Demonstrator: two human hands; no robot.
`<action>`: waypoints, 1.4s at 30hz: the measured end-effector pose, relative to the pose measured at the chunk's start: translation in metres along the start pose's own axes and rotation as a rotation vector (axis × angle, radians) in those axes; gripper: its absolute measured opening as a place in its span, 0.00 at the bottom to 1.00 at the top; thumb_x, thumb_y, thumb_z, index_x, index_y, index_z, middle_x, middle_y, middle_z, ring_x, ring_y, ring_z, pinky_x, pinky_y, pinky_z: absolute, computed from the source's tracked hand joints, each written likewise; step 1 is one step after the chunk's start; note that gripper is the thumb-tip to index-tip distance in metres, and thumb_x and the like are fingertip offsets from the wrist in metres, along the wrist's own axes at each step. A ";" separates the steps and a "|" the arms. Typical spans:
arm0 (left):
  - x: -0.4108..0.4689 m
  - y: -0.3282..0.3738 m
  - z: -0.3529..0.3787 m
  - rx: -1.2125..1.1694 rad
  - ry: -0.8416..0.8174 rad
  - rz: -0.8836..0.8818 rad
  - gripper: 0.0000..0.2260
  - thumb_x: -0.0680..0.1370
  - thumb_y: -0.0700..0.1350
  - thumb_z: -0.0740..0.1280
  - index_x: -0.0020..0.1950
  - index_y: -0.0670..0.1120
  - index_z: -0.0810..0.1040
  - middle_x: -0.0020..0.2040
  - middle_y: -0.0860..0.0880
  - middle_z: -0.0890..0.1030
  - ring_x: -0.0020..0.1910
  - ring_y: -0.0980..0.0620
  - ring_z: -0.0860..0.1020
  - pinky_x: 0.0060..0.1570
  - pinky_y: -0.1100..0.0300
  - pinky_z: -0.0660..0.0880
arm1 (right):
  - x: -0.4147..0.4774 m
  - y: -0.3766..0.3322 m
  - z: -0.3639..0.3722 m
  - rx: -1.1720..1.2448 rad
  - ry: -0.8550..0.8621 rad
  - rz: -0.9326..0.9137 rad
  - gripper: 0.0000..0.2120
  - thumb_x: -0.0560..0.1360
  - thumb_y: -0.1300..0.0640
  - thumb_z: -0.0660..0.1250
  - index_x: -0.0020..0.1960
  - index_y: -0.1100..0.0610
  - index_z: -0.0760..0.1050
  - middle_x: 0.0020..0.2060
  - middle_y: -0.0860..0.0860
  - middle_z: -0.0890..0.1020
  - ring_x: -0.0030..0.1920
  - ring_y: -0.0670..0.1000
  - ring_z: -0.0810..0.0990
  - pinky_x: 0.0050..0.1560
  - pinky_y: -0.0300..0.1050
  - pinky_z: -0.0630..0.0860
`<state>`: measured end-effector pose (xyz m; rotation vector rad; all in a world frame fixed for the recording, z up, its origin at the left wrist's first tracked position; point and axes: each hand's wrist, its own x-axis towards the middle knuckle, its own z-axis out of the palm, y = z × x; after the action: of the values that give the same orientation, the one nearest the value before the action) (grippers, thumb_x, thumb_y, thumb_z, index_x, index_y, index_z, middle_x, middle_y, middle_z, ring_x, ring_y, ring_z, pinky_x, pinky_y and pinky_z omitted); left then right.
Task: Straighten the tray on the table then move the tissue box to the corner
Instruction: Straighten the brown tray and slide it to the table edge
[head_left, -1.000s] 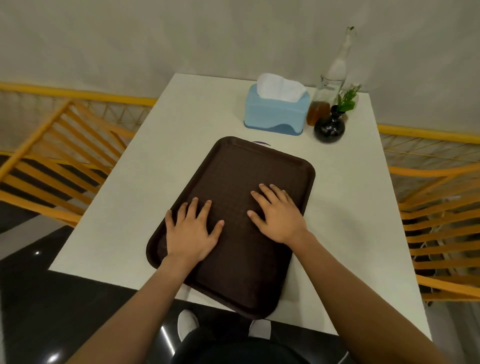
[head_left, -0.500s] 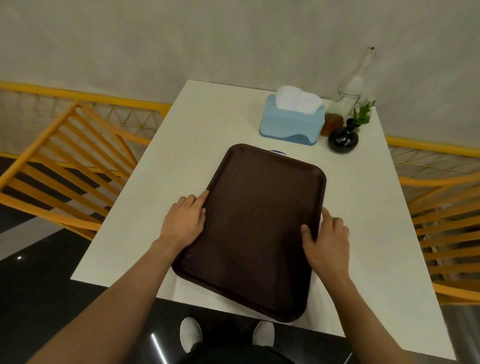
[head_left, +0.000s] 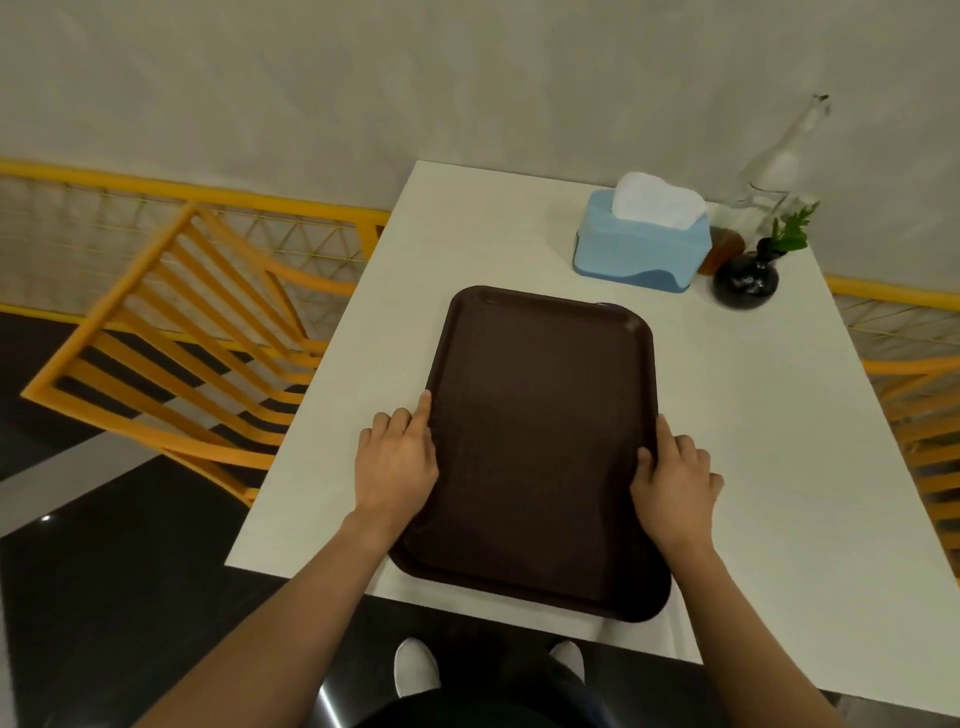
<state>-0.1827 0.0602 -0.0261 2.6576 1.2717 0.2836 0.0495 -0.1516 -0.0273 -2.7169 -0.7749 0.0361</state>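
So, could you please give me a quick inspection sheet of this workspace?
Surface: white table, mostly bare.
Job's things: brown tray lies nearly square to the table, near edge overhanging; blue tissue box behind it.
Clutter: glass bottle, black vase with a sprig.
Grippers: left hand and right hand press the tray's long sides.
Cables: nothing seen.
Surroundings: yellow chairs, grey wall.

A dark brown tray (head_left: 540, 447) was laid flat near the worktop's (head_left: 779, 467) front edge. A blue tissue box (head_left: 641, 249) was set upright just beyond it.
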 end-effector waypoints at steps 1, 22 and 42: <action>0.000 -0.007 -0.001 0.000 0.005 -0.014 0.23 0.81 0.46 0.64 0.76 0.44 0.71 0.49 0.44 0.83 0.47 0.43 0.78 0.46 0.47 0.76 | 0.001 -0.007 0.003 -0.004 -0.002 -0.009 0.24 0.83 0.54 0.59 0.77 0.57 0.64 0.58 0.59 0.78 0.57 0.62 0.75 0.58 0.63 0.70; 0.026 -0.077 -0.020 -0.041 0.073 -0.174 0.22 0.83 0.47 0.60 0.78 0.47 0.69 0.67 0.44 0.77 0.67 0.43 0.71 0.67 0.46 0.70 | 0.037 -0.091 0.036 -0.001 -0.082 -0.091 0.24 0.83 0.50 0.59 0.77 0.55 0.64 0.62 0.57 0.76 0.61 0.61 0.74 0.62 0.64 0.69; 0.076 -0.145 -0.029 -0.263 -0.015 -0.090 0.24 0.83 0.44 0.60 0.79 0.46 0.65 0.71 0.43 0.76 0.75 0.42 0.68 0.72 0.43 0.67 | 0.028 -0.154 0.052 -0.028 -0.057 0.005 0.25 0.84 0.49 0.56 0.79 0.54 0.61 0.63 0.59 0.75 0.62 0.62 0.73 0.62 0.63 0.69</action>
<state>-0.2514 0.2109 -0.0266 2.3723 1.2495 0.3873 -0.0110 0.0015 -0.0279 -2.7552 -0.7910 0.1052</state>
